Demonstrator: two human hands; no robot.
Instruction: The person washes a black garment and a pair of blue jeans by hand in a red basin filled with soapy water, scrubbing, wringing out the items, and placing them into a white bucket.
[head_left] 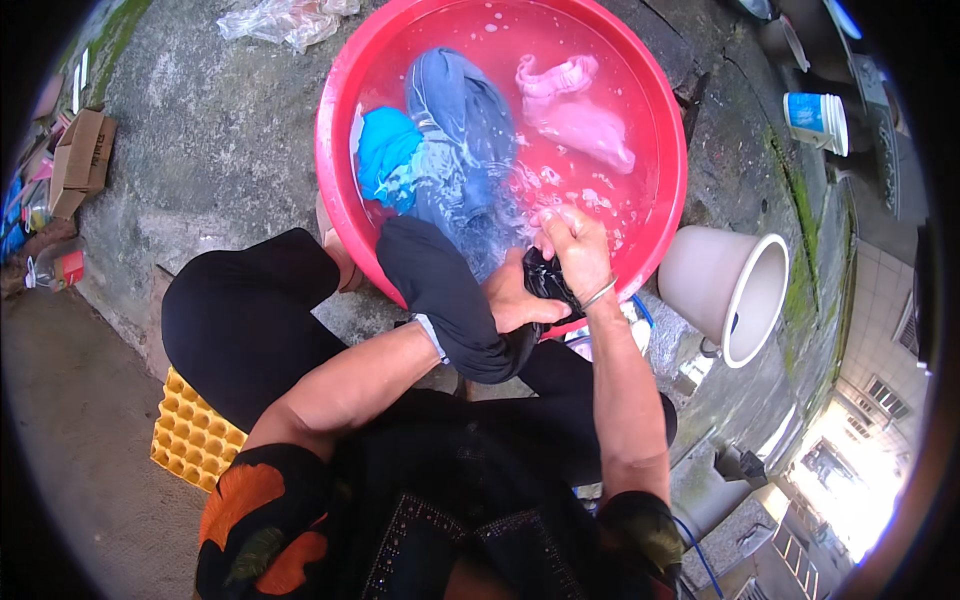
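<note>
A red plastic tub (333, 150) of soapy water stands in front of me. At its near edge I hold a wet, shiny black garment (545, 280). My left hand (515, 298) grips it from the left, thumb and fingers around the cloth. My right hand (575, 245), with a bangle at the wrist, is closed on its upper end. More black cloth (440, 285) hangs over the tub's rim and across my left wrist. Blue denim (455, 130), a bright blue cloth (385, 150) and a pink garment (575, 110) lie in the water.
A whitish bucket (700, 280) lies tipped on its side right of the tub. Farther right is a blue-and-white pail (815, 122). Clear plastic (285, 20) lies at the far left, a cardboard box (82, 160) at left. A yellow egg tray (195, 430) sits by my left knee.
</note>
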